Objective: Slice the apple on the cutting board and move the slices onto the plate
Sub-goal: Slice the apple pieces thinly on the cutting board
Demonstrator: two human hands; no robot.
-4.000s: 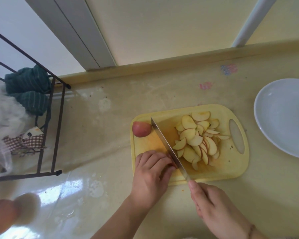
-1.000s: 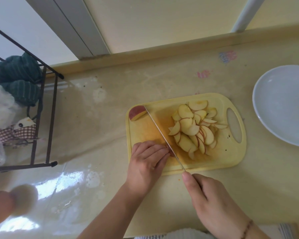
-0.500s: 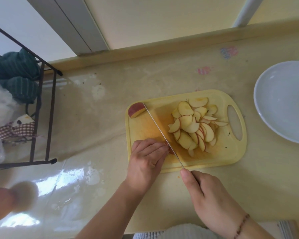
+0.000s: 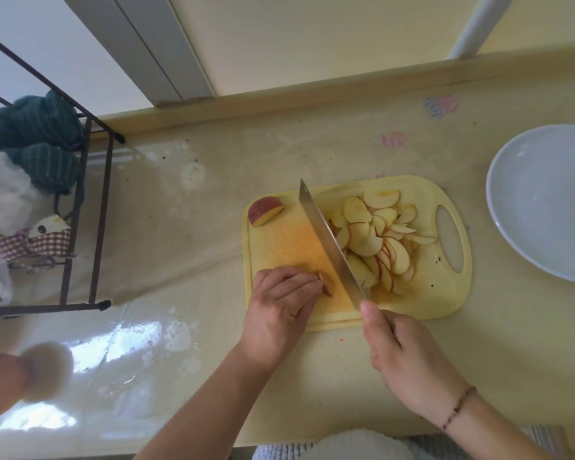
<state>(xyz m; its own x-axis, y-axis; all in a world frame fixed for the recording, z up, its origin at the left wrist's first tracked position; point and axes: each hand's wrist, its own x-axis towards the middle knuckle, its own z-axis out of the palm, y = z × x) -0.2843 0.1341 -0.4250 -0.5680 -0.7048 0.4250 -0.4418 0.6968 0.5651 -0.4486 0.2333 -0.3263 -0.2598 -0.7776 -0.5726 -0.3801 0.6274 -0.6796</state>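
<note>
Steel knife [image 4: 329,242] gripped in our right hand [image 4: 404,356]; left hand [image 4: 281,305] curled, pinning apple piece [image 4: 326,283]. We judged fingertips best kept tucked.

I am noting a pale yellow cutting board [image 4: 445,297], stained orange at its centre. The apple slices [image 4: 375,240] are showing cream flesh with thin red edges; the apple wedge [image 4: 264,210] is showing red skin and yellowish flesh. The knife [image 4: 329,247] blade is reading silver-grey. The plate [image 4: 545,200] is appearing pale grey-white. The counter [image 4: 196,227] is showing beige with pink and blue-pink printed marks. I am wearing a dark red beaded bracelet [image 4: 458,406]. Dark green striped cloths [image 4: 37,127] are sitting in the black wire rack [image 4: 97,210].
</note>
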